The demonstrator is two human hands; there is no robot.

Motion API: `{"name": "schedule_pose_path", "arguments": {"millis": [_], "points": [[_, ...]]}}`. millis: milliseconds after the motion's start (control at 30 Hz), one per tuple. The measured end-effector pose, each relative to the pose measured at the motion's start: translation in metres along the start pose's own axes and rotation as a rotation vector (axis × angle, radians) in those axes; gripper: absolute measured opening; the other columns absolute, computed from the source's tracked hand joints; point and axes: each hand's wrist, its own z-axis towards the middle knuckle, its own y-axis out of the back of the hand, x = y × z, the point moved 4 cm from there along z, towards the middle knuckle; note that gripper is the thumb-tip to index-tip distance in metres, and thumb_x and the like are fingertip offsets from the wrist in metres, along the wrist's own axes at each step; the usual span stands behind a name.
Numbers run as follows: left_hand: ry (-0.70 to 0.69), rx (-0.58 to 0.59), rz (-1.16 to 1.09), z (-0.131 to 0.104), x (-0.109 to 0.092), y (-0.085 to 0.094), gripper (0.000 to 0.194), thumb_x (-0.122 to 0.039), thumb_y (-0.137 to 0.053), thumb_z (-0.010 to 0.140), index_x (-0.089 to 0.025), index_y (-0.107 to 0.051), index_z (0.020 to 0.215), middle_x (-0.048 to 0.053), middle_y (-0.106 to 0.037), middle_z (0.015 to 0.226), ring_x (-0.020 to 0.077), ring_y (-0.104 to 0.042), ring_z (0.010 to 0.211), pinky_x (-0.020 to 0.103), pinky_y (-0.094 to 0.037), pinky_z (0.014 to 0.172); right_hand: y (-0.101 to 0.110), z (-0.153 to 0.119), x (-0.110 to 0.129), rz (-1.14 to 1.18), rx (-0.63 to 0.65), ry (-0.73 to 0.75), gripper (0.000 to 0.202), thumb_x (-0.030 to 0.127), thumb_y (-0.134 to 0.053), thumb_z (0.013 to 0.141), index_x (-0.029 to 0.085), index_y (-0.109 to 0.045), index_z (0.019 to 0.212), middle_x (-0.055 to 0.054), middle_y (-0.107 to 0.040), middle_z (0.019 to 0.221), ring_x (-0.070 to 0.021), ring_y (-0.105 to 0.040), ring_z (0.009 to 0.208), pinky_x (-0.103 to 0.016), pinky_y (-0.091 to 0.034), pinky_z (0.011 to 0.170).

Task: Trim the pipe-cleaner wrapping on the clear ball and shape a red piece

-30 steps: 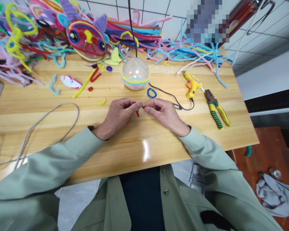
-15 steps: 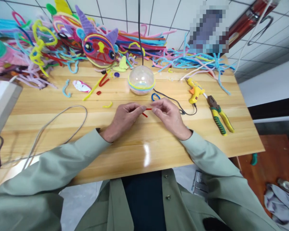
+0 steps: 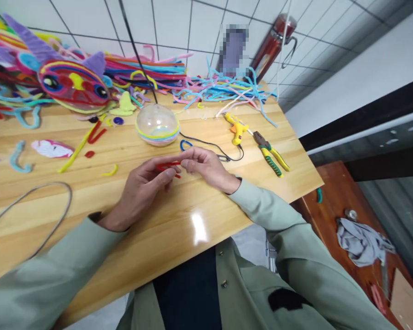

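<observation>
A bent red pipe cleaner [image 3: 170,163] spans the gap between my two hands above the wooden table [image 3: 137,243]. My left hand [image 3: 141,185] has its thumb and fingers closed around its folded part. The fingertips of my right hand [image 3: 206,168] pinch its other end. Just behind my hands stands a clear plastic ball [image 3: 157,121] ringed with yellow, pink and blue strips. A blue loop [image 3: 186,145] lies by my right fingers, partly hidden behind them.
A yellow glue gun [image 3: 239,130] and green-yellow pliers [image 3: 271,155] lie at the right. A decorated fish-like ball [image 3: 76,85] and piled pipe cleaners [image 3: 151,68] line the back. A grey cable [image 3: 67,206] curves at left; a red flask [image 3: 271,48] leans on the wall.
The view has swung right, shifting the table's things leftward. More of the red pipe cleaner now lies within my left hand, whose fingers reach further toward my right hand.
</observation>
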Motion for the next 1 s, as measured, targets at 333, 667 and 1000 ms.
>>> {"name": "schedule_pose_path", "arguments": {"millis": [333, 667, 1000], "points": [[0.126, -0.167, -0.034, 0.001, 0.010, 0.005, 0.044, -0.064, -0.093, 0.091, -0.020, -0.088, 0.096, 0.007, -0.083, 0.090, 0.0118, -0.061, 0.058, 0.025, -0.053, 0.056, -0.006, -0.005, 0.000, -0.023, 0.045, 0.007, 0.029, 0.043, -0.086, 0.096, 0.022, -0.076, 0.113, -0.003, -0.080, 0.108, -0.0167, -0.070, 0.097, -0.033, -0.058, 0.091], [0.106, -0.139, 0.003, 0.002, 0.008, 0.005, 0.046, -0.065, -0.084, 0.097, -0.020, -0.092, 0.102, -0.003, -0.049, 0.062, 0.0113, -0.040, 0.056, 0.025, -0.031, 0.050, -0.007, -0.006, 0.001, -0.172, -0.076, 0.011, 0.049, 0.068, -0.088, 0.090, 0.021, -0.074, 0.095, 0.002, -0.067, 0.080, -0.0141, -0.054, 0.075, -0.030, -0.045, 0.070], [-0.017, -0.034, -0.098, 0.001, -0.002, -0.009, 0.037, -0.055, -0.088, 0.092, -0.019, -0.082, 0.100, 0.002, -0.071, 0.076, 0.0130, -0.058, 0.061, 0.026, -0.047, 0.059, -0.014, -0.005, -0.001, 0.162, 0.031, -0.158, 0.050, 0.064, -0.094, 0.082, 0.021, -0.068, 0.083, 0.005, -0.064, 0.069, -0.0100, -0.051, 0.059, -0.026, -0.040, 0.060]]}}
